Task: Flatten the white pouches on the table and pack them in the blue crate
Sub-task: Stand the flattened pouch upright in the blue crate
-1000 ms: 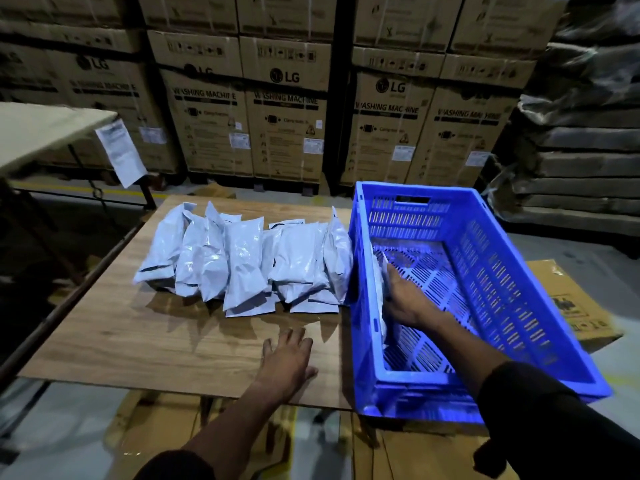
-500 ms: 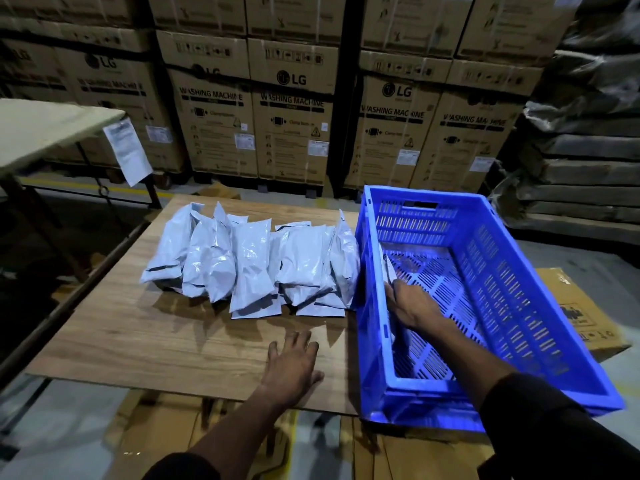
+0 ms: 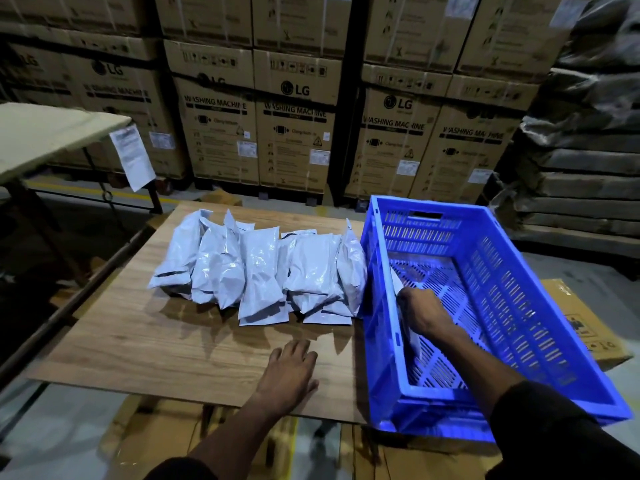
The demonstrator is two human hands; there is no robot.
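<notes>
Crate: blue slotted plastic crate [image 3: 540,306] stands on the right end of the table, its near end past the table's front edge.
Crate contents: 1 white pouch [image 3: 396,284] stands on edge against the inner left wall; the slotted floor beside it is bare.
Right hand [image 3: 420,313]: inside the crate, fingers curled onto that pouch at the left wall.
Left hand [image 3: 289,374]: flat on the table near its front edge, fingers straight and slightly spread, holding nothing.
Pouch pile [image 3: 263,268]: overlapping white pouches lie in a row across the far half of the table, the rightmost touching the crate's outer wall.
Table [image 3: 145,344]: wood-grain board.
Room: stacked LG washing machine cartons [image 3: 294,123] behind; another table [image 3: 48,133] at left with a hanging paper sheet [image 3: 133,161].
</notes>
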